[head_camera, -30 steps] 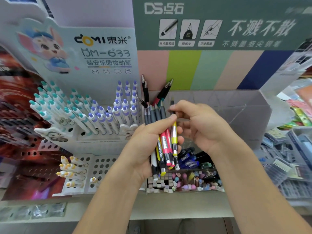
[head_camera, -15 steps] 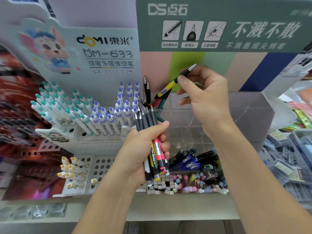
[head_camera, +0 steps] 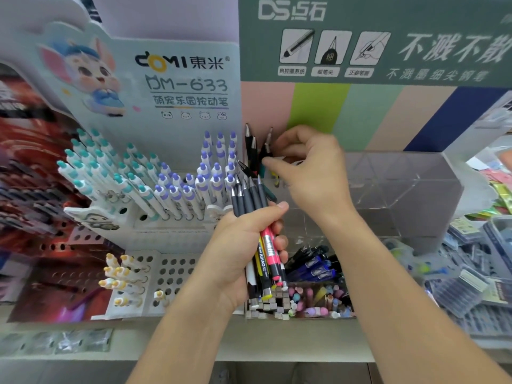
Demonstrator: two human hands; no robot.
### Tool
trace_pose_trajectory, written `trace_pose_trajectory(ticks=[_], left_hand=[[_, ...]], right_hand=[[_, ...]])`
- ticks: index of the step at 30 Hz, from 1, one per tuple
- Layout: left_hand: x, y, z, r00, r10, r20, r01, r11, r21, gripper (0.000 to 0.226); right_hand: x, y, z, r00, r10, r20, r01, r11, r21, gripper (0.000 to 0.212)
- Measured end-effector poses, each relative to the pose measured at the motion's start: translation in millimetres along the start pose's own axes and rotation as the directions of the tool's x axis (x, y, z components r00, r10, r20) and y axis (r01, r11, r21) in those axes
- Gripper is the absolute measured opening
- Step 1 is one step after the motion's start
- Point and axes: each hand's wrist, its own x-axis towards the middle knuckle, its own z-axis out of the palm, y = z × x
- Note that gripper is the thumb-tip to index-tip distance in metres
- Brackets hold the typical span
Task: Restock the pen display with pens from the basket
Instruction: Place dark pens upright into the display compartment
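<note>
The pen being stocked (head_camera: 266,146) stands nearly upright, dark clip end up, at the back left corner of the clear acrylic display (head_camera: 401,187), beside two black pens already leaning there. The right hand (head_camera: 310,173) pinches it between thumb and curled fingers, its lower end pointing down into the compartment. Below and nearer the viewer, the left hand (head_camera: 243,245) grips a bundle of pens (head_camera: 259,231), long axes upright, grey tips up. Whichever pen goes in after this one lies just beneath the right hand.

The right hand (head_camera: 310,173) hides most of the pen (head_camera: 266,151) it pinches; packets (head_camera: 476,286) at right blur.
</note>
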Motion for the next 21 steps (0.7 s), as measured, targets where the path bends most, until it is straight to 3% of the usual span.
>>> trace_pose_trajectory(ticks=[5, 9, 14, 15, 17, 19, 21], left_hand=[[0.3, 0.5, 1.5, 1.0, 0.002, -0.005, -0.002, 1.0, 0.0, 0.016], [0.6, -0.5, 3.9, 1.0, -0.021, -0.01, 0.021, 1.0, -0.01, 0.02], [1.1, -1.0, 9.2, 1.0, -0.026, -0.007, 0.026, 1.0, -0.016, 0.02], [1.1, -0.8, 10.4, 1.0, -0.02, 0.001, 0.02, 1.0, -0.01, 0.02], [1.5, -1.1, 13.3, 1.0, 0.0, 0.027, 0.0, 1.0, 0.024, 0.02], [2.5, -2.1, 16.7, 0.999, 0.025, 0.038, -0.028, 0.996, 0.085, 0.019], [3.8, -2.6, 18.7, 0.999, 0.045, 0.021, -0.047, 0.991, 0.126, 0.013]], right_hand=[[12.0, -10.2, -1.7, 0.98, 0.056, 0.192, -0.062, 0.998, 0.024, 0.011], [19.4, -12.1, -13.7, 0.966, 0.047, 0.256, -0.042, 0.999, -0.026, 0.008], [5.6, -11.8, -30.2, 0.998, -0.009, 0.065, 0.014, 0.996, -0.084, 0.006], [-0.9, -13.7, -35.7, 0.999, 0.023, 0.04, -0.018, 0.994, -0.106, 0.019], [-15.7, -18.5, -44.3, 0.972, 0.173, 0.159, -0.15, 0.977, -0.15, 0.047], [-29.3, -21.4, -43.4, 0.891, 0.311, 0.33, -0.295, 0.95, -0.099, 0.048], [-34.2, -18.1, -38.7, 0.867, 0.345, 0.36, -0.386, 0.921, 0.046, 0.035]])
